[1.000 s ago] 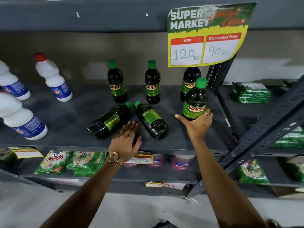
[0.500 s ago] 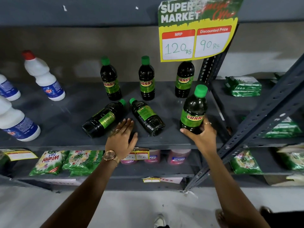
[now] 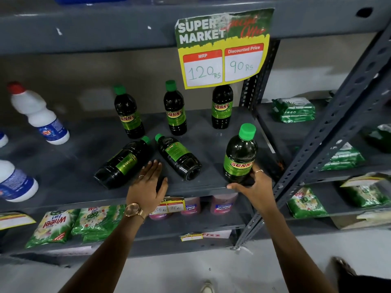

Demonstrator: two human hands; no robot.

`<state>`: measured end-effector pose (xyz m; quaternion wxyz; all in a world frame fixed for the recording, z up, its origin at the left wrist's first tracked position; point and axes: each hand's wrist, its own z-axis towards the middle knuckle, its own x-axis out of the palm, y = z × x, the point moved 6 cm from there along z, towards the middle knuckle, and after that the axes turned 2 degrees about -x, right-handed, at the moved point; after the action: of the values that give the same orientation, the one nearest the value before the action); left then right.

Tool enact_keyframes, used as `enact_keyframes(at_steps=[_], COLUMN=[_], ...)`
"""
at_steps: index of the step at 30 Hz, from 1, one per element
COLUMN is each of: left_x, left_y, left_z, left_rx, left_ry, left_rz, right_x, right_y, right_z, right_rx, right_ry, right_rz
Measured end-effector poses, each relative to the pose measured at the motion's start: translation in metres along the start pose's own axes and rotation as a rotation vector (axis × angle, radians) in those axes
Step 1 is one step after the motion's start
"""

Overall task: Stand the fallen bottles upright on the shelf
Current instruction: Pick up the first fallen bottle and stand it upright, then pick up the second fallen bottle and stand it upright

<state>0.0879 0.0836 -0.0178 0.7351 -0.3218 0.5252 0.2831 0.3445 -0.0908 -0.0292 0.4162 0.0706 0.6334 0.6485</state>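
On the grey shelf (image 3: 211, 142), three dark Sunny bottles with green caps stand upright at the back: one at the left (image 3: 128, 113), one in the middle (image 3: 175, 109), one at the right (image 3: 222, 107). Two more lie on their sides in front, the left fallen bottle (image 3: 123, 162) and the right fallen bottle (image 3: 178, 158), caps pointing to the back. My right hand (image 3: 254, 185) grips the base of an upright Sunny bottle (image 3: 240, 154) at the shelf's front right edge. My left hand (image 3: 148, 183) rests flat and open between the fallen bottles, fingertips beside the left one.
White bottles with blue labels (image 3: 40, 115) stand and lie at the left of the shelf. A price sign (image 3: 222, 49) hangs from the shelf above. A slanted metal upright (image 3: 330, 132) runs close to my right hand. Green packets (image 3: 294, 108) fill the neighbouring and lower shelves.
My right hand has drawn the upright bottle nearer to the shelf's front right edge, lower on its base. My left hand has stayed in place between the fallen bottles.
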Motion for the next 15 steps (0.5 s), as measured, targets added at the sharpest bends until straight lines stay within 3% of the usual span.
enact_keyframes(at_steps=[10,13,15], left_x=[-0.003,-0.009,-0.028], left_y=[0.0,0.005,0.008], left_z=[-0.002,-0.006,-0.014], left_rx=[0.019,0.003,0.083], left_ry=[0.012,0.049,-0.024], left_rz=[-0.077,-0.242,-0.343], right_x=[0.0,0.001,0.014], right_y=[-0.001,0.011,0.039], right_z=[-0.008,-0.04,-0.077], right_rx=[0.044,0.116,0.05], right_ry=[-0.032,-0.236,-0.342], right_rz=[-0.042,0.119,0.162])
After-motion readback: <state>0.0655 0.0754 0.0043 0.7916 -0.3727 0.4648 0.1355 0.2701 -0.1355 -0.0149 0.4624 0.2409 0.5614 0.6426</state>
